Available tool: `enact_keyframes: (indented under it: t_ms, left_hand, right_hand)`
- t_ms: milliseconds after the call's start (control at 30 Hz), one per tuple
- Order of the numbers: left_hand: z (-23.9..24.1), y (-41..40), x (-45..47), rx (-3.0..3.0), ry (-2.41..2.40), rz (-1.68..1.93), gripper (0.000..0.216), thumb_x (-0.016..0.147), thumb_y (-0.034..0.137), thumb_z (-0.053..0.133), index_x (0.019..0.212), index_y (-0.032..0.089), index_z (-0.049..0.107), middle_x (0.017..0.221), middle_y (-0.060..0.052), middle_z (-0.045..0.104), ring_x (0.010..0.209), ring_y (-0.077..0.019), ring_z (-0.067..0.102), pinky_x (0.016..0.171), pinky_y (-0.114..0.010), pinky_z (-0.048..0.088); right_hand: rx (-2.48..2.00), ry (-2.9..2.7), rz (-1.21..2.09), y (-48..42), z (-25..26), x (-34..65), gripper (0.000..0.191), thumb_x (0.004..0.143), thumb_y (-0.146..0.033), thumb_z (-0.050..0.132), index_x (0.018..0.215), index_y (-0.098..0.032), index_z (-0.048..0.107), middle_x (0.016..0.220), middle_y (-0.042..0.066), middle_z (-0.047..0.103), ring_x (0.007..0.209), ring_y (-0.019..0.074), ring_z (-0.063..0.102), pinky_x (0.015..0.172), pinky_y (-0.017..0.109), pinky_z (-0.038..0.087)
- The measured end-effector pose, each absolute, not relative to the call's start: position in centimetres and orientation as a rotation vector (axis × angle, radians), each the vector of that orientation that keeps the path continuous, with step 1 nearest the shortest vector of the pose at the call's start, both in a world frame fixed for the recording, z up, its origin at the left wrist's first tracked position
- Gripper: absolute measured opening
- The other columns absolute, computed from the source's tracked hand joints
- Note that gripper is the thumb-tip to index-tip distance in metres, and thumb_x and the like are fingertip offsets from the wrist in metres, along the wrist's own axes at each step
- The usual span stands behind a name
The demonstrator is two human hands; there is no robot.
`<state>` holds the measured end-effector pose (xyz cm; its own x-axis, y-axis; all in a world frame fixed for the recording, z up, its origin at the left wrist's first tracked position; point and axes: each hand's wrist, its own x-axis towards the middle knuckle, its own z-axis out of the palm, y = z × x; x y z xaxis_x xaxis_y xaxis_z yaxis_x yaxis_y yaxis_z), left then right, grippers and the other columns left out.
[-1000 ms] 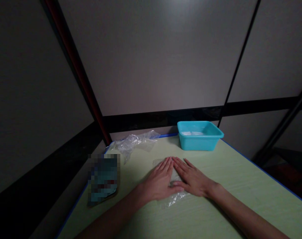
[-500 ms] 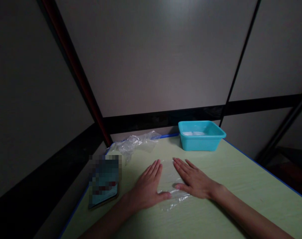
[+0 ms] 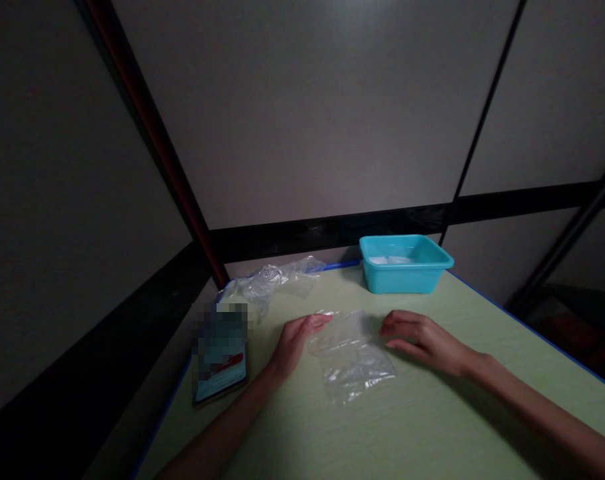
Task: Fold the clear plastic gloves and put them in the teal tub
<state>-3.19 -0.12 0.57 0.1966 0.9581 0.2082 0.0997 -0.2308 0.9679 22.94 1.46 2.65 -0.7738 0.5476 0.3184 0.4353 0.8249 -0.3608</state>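
Far left: phone-like slab (image 3: 221, 373), mostly pixelated, flat on bench (image 3: 432, 433) near its left edge. Can't read what's on it.

Next, behind the slab: wrap (image 3: 277, 281), clear, crumpled, lying at the back left corner.

Left grip (image 3: 293, 339): low over bench, fingers together and stretched to the right, tips over the upper left corner of the film. Thumb not clear; can't tell if it pinches the corner or just rests on it.

Film (image 3: 357, 363): clear, thin, roughly rectangular, creased, shiny along the near edge. Lies on bench between both grips: just right of the left grip, with its fingertips overlapping the corner, and just left of the right grip. Most of it reaches nearer the viewer than the left fingertips.

Tub (image 3: 403, 279): blue, upright, at the back of bench, beyond film and right grip. Something white (image 3: 390, 260) inside, too unclear to name.

Right grip (image 3: 422, 339): fingers curled, thumb apart below them, holding nothing. Tips point at the film's right edge, near it, apparently apart.
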Motion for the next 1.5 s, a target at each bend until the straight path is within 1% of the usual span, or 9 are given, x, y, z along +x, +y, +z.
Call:
enact_keyframes:
  t_ms: [67,167,267,433,667,900,1133,1367,1500]
  left_hand:
    - [0.7,0.2,-2.8,1.443,0.971,1.147,0.052,0.077,0.053,0.040,0.086,0.008,0.063,0.096,-0.013,0.064,0.094,-0.0253,0.057,0.085,-0.038,0.042]
    - [0.6,0.2,-2.2,1.401,0.915,1.089,0.053,0.075,0.056,0.043,0.081,0.008,0.064,0.091,-0.014,0.065,0.088,-0.0255,0.059,0.081,-0.038,0.044]
    - [0.4,0.1,-1.9,1.385,0.910,1.036,0.056,0.073,0.058,0.044,0.080,0.007,0.065,0.090,-0.015,0.065,0.087,-0.0252,0.060,0.080,-0.037,0.044]
    - [0.3,-0.1,-1.9,1.379,0.940,0.959,0.059,0.072,0.062,0.043,0.080,0.007,0.065,0.089,-0.014,0.066,0.084,-0.0238,0.061,0.079,-0.036,0.045]
    - [0.1,0.0,-1.8,1.404,0.943,0.964,0.060,0.071,0.063,0.042,0.080,0.007,0.064,0.088,-0.015,0.065,0.083,-0.0238,0.061,0.077,-0.036,0.045]
    - [0.1,0.0,-1.9,1.402,0.964,0.951,0.059,0.071,0.062,0.043,0.079,0.008,0.064,0.088,-0.014,0.065,0.083,-0.0236,0.061,0.078,-0.036,0.045]
    - [0.0,0.2,-2.0,1.381,0.974,0.948,0.056,0.070,0.061,0.045,0.079,0.009,0.064,0.088,-0.013,0.066,0.083,-0.0230,0.061,0.077,-0.035,0.045]
    - [0.0,0.2,-1.9,1.390,0.956,0.944,0.056,0.071,0.060,0.044,0.079,0.008,0.064,0.088,-0.014,0.065,0.084,-0.0238,0.061,0.078,-0.035,0.045]
    - [0.0,0.2,-1.9,1.387,0.975,0.946,0.057,0.071,0.061,0.044,0.079,0.008,0.064,0.088,-0.014,0.065,0.083,-0.0237,0.061,0.077,-0.035,0.045]
  right_hand:
    - [-0.700,-2.749,0.142,0.4,2.8,23.6,0.024,0.088,-0.028,0.038,0.090,-0.017,0.058,0.086,0.006,0.058,0.078,0.0153,0.053,0.068,0.029,0.042]
    - [-0.581,-2.898,-0.249,-1.0,2.4,24.0,0.023,0.089,-0.021,0.036,0.079,-0.017,0.057,0.077,0.003,0.057,0.069,0.0147,0.051,0.059,0.029,0.037]
    - [-0.503,-2.940,-0.436,-1.6,1.9,24.0,0.024,0.089,-0.016,0.035,0.074,-0.017,0.054,0.072,0.002,0.056,0.063,0.0136,0.048,0.056,0.029,0.033]
    - [-0.494,-2.910,-0.425,-1.8,1.5,23.8,0.025,0.088,-0.015,0.034,0.073,-0.016,0.053,0.070,0.002,0.055,0.059,0.0128,0.045,0.055,0.029,0.032]
    - [-0.475,-2.903,-0.466,-2.1,1.1,23.6,0.027,0.088,-0.015,0.033,0.072,-0.017,0.054,0.071,0.003,0.055,0.061,0.0139,0.045,0.054,0.029,0.031]
    - [-0.510,-2.852,-0.467,-2.1,1.8,24.3,0.034,0.091,-0.015,0.027,0.074,-0.015,0.056,0.072,0.004,0.057,0.061,0.0135,0.047,0.055,0.029,0.033]
    - [-0.536,-2.881,-0.459,-1.7,1.7,24.0,0.031,0.090,-0.016,0.030,0.074,-0.015,0.056,0.071,0.003,0.056,0.061,0.0129,0.047,0.055,0.028,0.034]
    - [-0.435,-2.935,-0.476,-2.0,1.3,24.3,0.030,0.090,-0.015,0.029,0.081,-0.016,0.058,0.079,0.004,0.058,0.066,0.0135,0.049,0.058,0.028,0.038]
    - [-0.532,-2.919,-0.370,-1.7,1.6,24.3,0.030,0.091,-0.017,0.028,0.088,-0.016,0.058,0.077,0.004,0.058,0.068,0.0140,0.051,0.059,0.028,0.041]
